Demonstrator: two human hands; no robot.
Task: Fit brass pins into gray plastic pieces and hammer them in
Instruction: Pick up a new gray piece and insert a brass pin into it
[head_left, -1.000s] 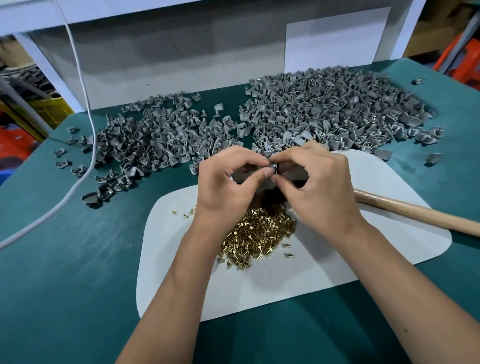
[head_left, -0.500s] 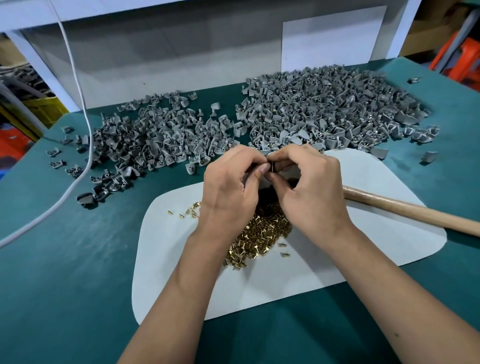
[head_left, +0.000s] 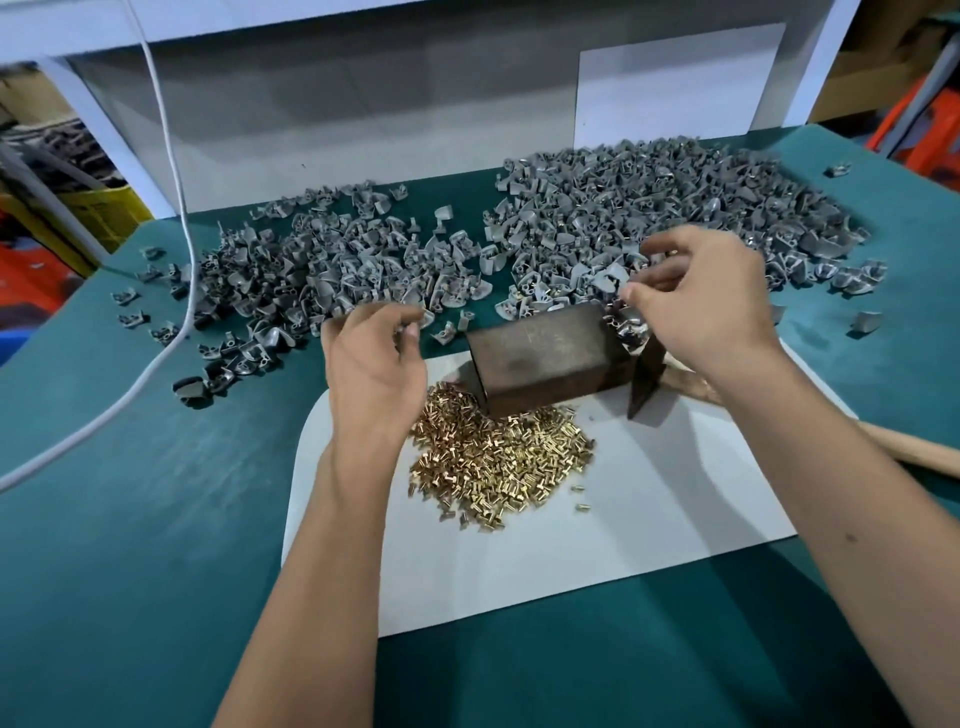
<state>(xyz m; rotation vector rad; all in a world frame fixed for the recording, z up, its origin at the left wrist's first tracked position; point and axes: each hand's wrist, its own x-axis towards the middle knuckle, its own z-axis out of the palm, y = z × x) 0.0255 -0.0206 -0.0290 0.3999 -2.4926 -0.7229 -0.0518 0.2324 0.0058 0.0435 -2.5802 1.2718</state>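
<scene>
Head view: hands apart. Right hand (head_left: 698, 301) pinching gray plastic piece (head_left: 629, 326) beside steel block (head_left: 545, 358); left hand (head_left: 371, 358) curled, contents indiscernible. Brass pins (head_left: 498, 462) heaped below. Risk: loose pin dropping out, piece slipping into piles.

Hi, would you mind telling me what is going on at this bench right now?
A person is fitting brass pins into gray plastic pieces. The brass pins lie heaped on a white mat, just in front of a dark metal block. The right hand is beside the block's far right corner, above a small gray piece lying there; whether the fingers grip it is unclear. The left hand hovers, fingers curled, near the left pile of gray pieces. The hammer's wooden handle lies untouched.
</scene>
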